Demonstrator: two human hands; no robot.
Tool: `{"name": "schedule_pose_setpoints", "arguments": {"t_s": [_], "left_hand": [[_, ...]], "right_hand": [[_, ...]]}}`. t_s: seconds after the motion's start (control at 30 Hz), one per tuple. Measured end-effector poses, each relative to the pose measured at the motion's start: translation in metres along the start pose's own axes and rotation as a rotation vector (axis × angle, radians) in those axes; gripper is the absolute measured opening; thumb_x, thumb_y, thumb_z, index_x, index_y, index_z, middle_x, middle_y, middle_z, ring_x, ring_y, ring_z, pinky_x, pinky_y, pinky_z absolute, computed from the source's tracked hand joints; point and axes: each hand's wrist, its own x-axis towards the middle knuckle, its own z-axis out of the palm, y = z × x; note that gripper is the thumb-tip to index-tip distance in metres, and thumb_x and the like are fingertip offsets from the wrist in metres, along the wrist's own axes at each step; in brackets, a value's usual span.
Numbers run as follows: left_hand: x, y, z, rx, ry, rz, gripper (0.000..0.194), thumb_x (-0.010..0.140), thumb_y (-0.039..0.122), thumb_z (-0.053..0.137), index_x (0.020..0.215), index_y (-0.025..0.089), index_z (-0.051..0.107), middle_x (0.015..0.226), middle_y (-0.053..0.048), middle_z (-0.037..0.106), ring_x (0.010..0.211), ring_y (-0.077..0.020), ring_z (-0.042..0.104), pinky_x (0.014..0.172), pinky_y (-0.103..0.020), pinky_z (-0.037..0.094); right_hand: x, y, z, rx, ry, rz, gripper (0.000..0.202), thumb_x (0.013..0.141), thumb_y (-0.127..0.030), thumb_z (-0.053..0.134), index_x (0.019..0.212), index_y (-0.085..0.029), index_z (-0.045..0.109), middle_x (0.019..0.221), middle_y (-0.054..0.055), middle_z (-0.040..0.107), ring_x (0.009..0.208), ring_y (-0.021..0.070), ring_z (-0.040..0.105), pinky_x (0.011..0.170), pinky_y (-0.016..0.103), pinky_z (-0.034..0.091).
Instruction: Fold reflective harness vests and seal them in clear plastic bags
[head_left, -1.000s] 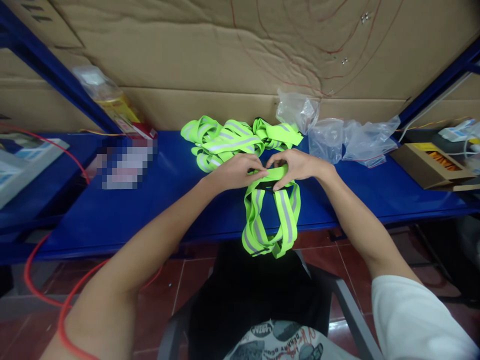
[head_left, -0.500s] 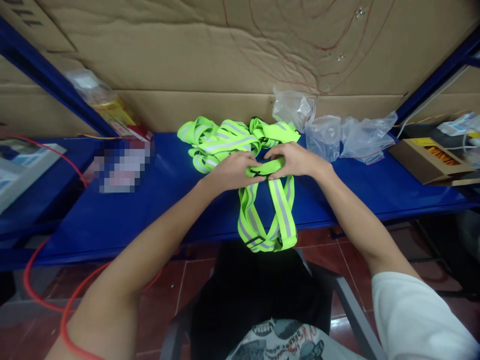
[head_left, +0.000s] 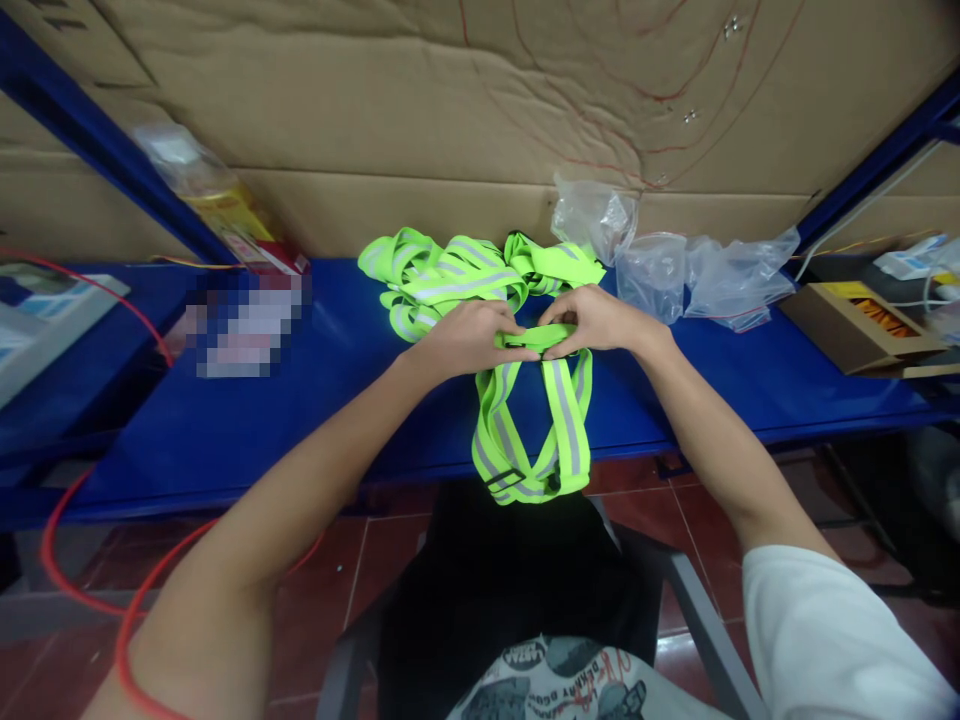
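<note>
A neon yellow-green reflective strap [head_left: 568,420] with a grey stripe hangs in loops over the table's front edge, a black buckle showing near its lower end. Its upper band is pinched between the fingers of my left hand [head_left: 474,338] and my right hand [head_left: 592,320], which nearly meet. Part of a dark fitting shows by my left fingertips, too small to make out. Just behind my hands lies a heap of similar reflective straps [head_left: 450,275], partly covered by my fingers.
Clear plastic bags [head_left: 652,270] lie at the back right, beside an open cardboard box [head_left: 862,325] with orange contents. A plastic bottle [head_left: 214,200] stands at the back left of the blue table [head_left: 300,430]. A red hose [head_left: 56,560] loops at the lower left.
The view has shifted slightly. My hands keep their pinch on the strap's upper band, and my left fingers reach a little further toward my right hand.
</note>
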Motion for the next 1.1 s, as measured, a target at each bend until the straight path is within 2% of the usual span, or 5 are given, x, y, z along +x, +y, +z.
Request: {"name": "schedule_pose_setpoints", "arguments": {"t_s": [0.17, 0.47, 0.7, 0.87, 1.1], "left_hand": [[0.0, -0.008, -0.003, -0.105, 0.1, -0.012, 0.025, 0.093, 0.042, 0.09, 0.108, 0.022, 0.091, 0.111, -0.006, 0.084, 0.069, -0.0143, 0.066, 0.073, -0.032, 0.053], [0.0, -0.003, -0.008, -0.215, 0.1, -0.067, 0.023, 0.089, 0.038, 0.089, 0.102, 0.02, 0.091, 0.112, -0.008, 0.081, 0.066, -0.0137, 0.068, 0.076, -0.036, 0.063], [0.0, -0.004, -0.003, -0.148, 0.075, -0.07, 0.021, 0.087, 0.034, 0.092, 0.1, 0.017, 0.09, 0.112, -0.009, 0.08, 0.069, -0.0146, 0.068, 0.08, -0.038, 0.062], [0.0, -0.003, 0.001, -0.11, 0.117, -0.038, 0.019, 0.085, 0.03, 0.093, 0.1, 0.019, 0.09, 0.111, -0.007, 0.078, 0.079, -0.0182, 0.071, 0.086, -0.04, 0.063], [-0.002, 0.005, 0.007, -0.073, 0.194, 0.027, 0.023, 0.083, 0.018, 0.092, 0.106, 0.02, 0.09, 0.117, -0.007, 0.077, 0.092, -0.0216, 0.076, 0.091, -0.04, 0.065]], "right_hand": [[-0.001, -0.002, -0.004, -0.088, -0.031, 0.025, 0.041, 0.077, -0.046, 0.096, 0.108, -0.019, 0.09, 0.075, -0.003, 0.07, 0.066, 0.0135, 0.045, 0.068, 0.031, 0.031], [-0.008, -0.013, -0.013, -0.196, -0.074, 0.16, 0.058, 0.079, -0.047, 0.098, 0.133, -0.027, 0.086, 0.083, -0.001, 0.072, 0.074, 0.0163, 0.057, 0.071, 0.031, 0.031], [-0.011, 0.001, -0.017, 0.138, -0.051, 0.216, 0.067, 0.093, -0.081, 0.075, 0.11, -0.019, 0.09, 0.076, 0.003, 0.072, 0.065, 0.0146, 0.06, 0.064, 0.031, 0.047], [-0.01, 0.021, -0.016, 0.37, -0.195, 0.409, 0.074, 0.071, -0.072, 0.099, 0.12, -0.018, 0.086, 0.083, 0.006, 0.077, 0.065, 0.0171, 0.069, 0.049, 0.029, 0.055], [-0.006, 0.018, -0.009, 0.562, -0.228, 0.444, 0.081, 0.056, -0.058, 0.111, 0.119, -0.015, 0.084, 0.087, 0.006, 0.081, 0.07, 0.0173, 0.07, 0.049, 0.027, 0.063]]}}
